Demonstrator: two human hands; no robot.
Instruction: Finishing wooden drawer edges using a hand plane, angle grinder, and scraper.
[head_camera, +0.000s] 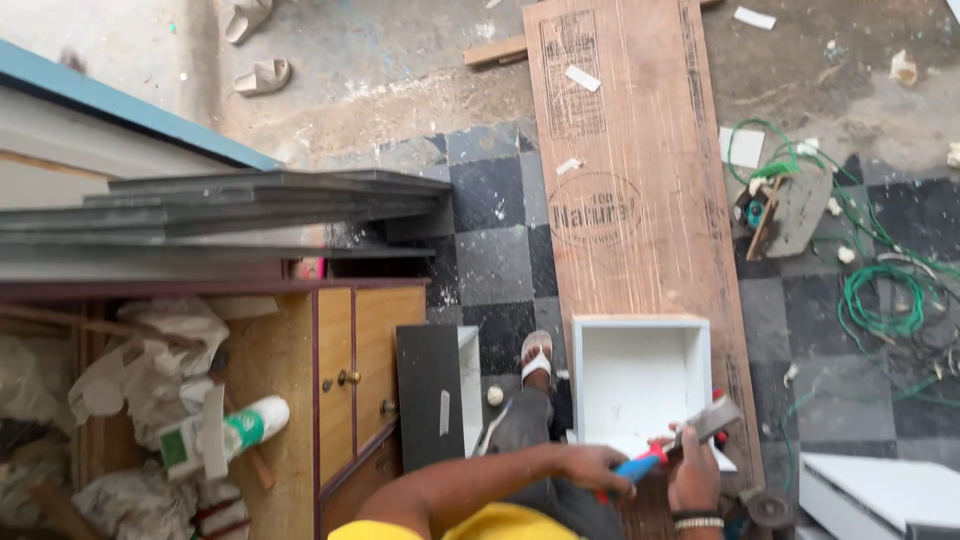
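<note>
**Both hands on tools at the white box**

I take the white box (640, 375) as my landmark; it sits open side up on the long plywood board (640, 200). Nearest me, at the box's near edge, my left hand (592, 468) is closed around a tool with a blue and red handle (640, 465). Just right of it, my right hand (695, 478) grips a flat grey metal piece (708, 420) that angles up over the box's near right corner; that wrist wears a dark band and a beaded bracelet. I cannot tell what the tool's tip is doing, since the hands hide it.

Left of the box, my foot in a white sandal (537, 357) rests on the checkered floor (490, 260), with a dark panel (430, 390) standing just beyond it. Farther left stands a wooden cabinet (360, 370) with small brass knobs, and left of that a heap of crumpled paper with a white and green bottle (235, 430) lying in it. Above the cabinet lies a stack of grey sheets (260, 205).

Right of the box, well apart, green wire (880, 300) coils on the floor. At the near right is another white box (880, 495). Beyond the board's far end, a pair of pale sandals (262, 76) lies on bare concrete.
</note>
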